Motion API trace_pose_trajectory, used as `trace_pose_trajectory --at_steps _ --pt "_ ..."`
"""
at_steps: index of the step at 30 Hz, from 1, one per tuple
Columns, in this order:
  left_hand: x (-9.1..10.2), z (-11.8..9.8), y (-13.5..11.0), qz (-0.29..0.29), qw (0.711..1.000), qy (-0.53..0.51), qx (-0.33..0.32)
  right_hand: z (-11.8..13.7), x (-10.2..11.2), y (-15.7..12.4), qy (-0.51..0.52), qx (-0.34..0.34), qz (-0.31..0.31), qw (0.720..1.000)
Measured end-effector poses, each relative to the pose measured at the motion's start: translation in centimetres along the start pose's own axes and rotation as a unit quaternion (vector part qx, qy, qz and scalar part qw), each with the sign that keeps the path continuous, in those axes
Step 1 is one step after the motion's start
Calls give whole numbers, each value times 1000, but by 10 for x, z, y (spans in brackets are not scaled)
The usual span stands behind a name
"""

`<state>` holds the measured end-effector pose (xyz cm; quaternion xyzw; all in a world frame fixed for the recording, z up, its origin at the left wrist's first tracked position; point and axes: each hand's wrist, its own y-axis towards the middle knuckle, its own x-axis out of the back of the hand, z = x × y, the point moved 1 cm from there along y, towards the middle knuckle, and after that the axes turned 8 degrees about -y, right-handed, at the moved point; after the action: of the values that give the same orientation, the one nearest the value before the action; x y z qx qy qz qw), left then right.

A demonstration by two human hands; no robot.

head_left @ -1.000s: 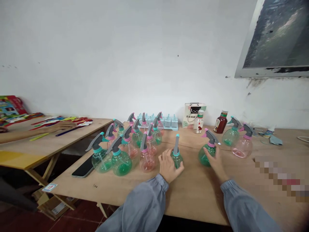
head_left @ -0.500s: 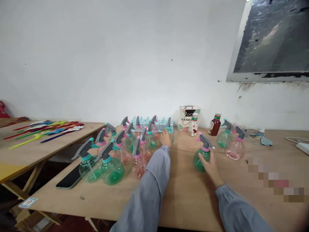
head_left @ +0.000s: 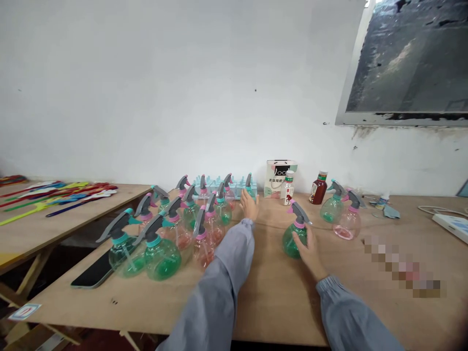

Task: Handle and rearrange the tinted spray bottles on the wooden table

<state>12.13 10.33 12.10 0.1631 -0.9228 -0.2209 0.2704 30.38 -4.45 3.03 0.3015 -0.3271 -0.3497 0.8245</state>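
My right hand (head_left: 307,247) is wrapped round a green spray bottle (head_left: 291,241) with a pink collar and grey trigger head, upright on the table. My left hand (head_left: 250,206) is stretched to the back of the table, thumb and fingers apart, just in front of a spray bottle (head_left: 248,182) with a grey head; the hand hides most of its body. To the left stand several green and pink clear spray bottles, among them a green one (head_left: 163,257) with a teal collar and a pink one (head_left: 203,249) with a pink collar.
A black phone (head_left: 91,271) lies at the left. At the back are pale blue pieces (head_left: 219,186), a paper bag (head_left: 272,184), a white drink bottle (head_left: 288,189) and a brown one (head_left: 319,189). Green (head_left: 331,209) and pink (head_left: 346,225) spray bottles stand right; colourful strips (head_left: 62,195) cover another table.
The view has turned slightly right, so things sit further left. My left hand's fingers have spread at the rear bottle. My right hand keeps its grip on the green spray bottle.
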Motion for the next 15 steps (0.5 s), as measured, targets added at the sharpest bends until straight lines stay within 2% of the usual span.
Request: trace_pose_trajectory --at_steps 3,5,6,8,10,13,14,15 --pt "13 -16 -38 45 988 -111 -94 1 -5 -4 -2 17 7 1000" --pt "24 -25 -69 120 956 -207 -170 5 -10 -10 2 32 15 999" --pt "30 -29 -84 161 940 -231 -191 8 -12 -14 6 42 22 999" --pt "42 -34 -108 219 926 -239 -194 17 -16 -25 14 74 44 996" --pt "53 -35 -122 224 930 -237 -172 29 -17 -34 11 112 85 990" --pt "66 -32 -124 172 939 -259 -145 43 -11 -40 -11 176 177 968" --pt "69 -29 -122 162 938 -270 -145 44 -6 -37 -17 189 193 963" --pt "73 -26 -120 161 934 -282 -148 42 2 -31 -19 186 183 965"
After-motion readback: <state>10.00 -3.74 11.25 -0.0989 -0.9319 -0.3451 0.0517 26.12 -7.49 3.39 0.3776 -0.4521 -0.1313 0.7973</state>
